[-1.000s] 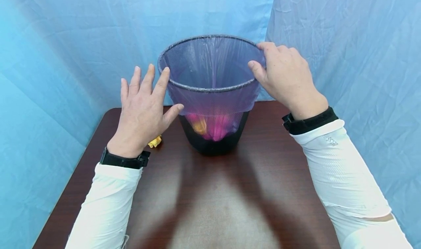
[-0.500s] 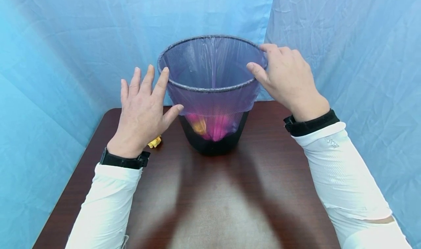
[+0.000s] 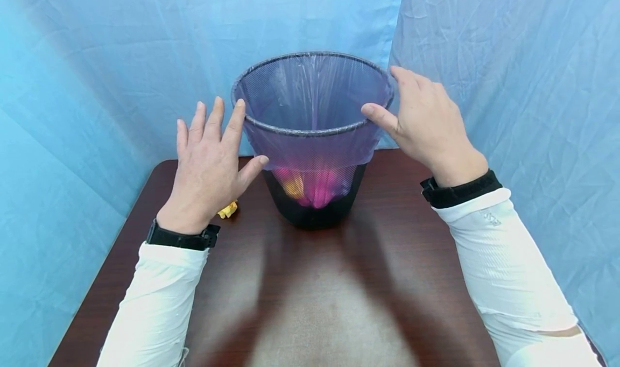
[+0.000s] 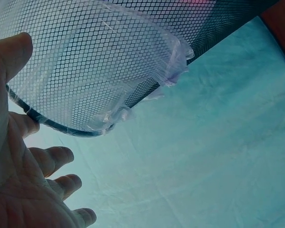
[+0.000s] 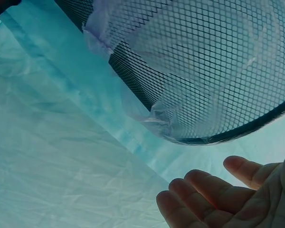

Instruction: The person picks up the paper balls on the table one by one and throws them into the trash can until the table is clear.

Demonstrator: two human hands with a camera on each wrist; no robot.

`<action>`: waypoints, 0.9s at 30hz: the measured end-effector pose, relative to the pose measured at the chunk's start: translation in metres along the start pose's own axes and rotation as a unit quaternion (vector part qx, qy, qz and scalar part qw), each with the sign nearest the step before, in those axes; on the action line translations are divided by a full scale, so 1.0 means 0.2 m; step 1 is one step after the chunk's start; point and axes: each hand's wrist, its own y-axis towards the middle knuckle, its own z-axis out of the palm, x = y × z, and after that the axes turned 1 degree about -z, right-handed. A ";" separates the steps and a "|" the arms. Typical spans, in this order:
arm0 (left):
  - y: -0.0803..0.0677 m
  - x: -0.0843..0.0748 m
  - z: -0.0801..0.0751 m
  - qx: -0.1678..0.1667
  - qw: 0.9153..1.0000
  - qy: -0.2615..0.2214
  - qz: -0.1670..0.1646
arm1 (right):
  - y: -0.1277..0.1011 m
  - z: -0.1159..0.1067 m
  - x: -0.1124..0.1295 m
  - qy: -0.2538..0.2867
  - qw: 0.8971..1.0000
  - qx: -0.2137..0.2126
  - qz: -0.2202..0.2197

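Note:
A black mesh wastebasket (image 3: 315, 219) stands upright on the table. A thin purple bin liner (image 3: 310, 149) lines it and is folded down over the rim, its edge hanging partway down the outside. Pink and yellow things show through the mesh low inside. My left hand (image 3: 205, 168) is spread beside the basket's left side, index fingertip right at the rim (image 4: 61, 127). On the other side my right hand (image 3: 428, 125) has its fingers extended, the thumb overlapping the rim in the head view. In the right wrist view those fingers (image 5: 204, 190) lie apart from the rim.
A crumpled yellow piece (image 3: 227, 210) lies on the table, partly behind my left hand. The dark wooden table (image 3: 310, 302) reaches back to blue cloth (image 3: 194, 33) hanging behind and at both sides.
My right hand has loosened from the rim, its fingers moving outward to the right and its thumb sliding lower. My left hand has shifted slightly left. The basket stays put.

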 end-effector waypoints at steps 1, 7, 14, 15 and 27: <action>0.00 0.00 0.00 0.000 1.000 0.001 -0.001 | 0.00 0.00 0.00 0.001 1.000 0.000 -0.001; -0.01 0.02 0.01 0.007 1.000 -0.001 -0.009 | -0.02 0.02 -0.03 0.013 1.000 0.018 0.007; -0.02 0.04 0.02 0.009 1.000 -0.007 -0.013 | -0.04 0.05 -0.04 0.015 1.000 0.025 0.002; -0.02 0.04 0.02 0.009 1.000 -0.007 -0.013 | -0.04 0.06 -0.05 0.014 1.000 0.027 0.003; -0.05 0.08 0.05 0.014 1.000 -0.005 -0.025 | -0.06 0.12 -0.06 0.014 0.999 0.041 0.011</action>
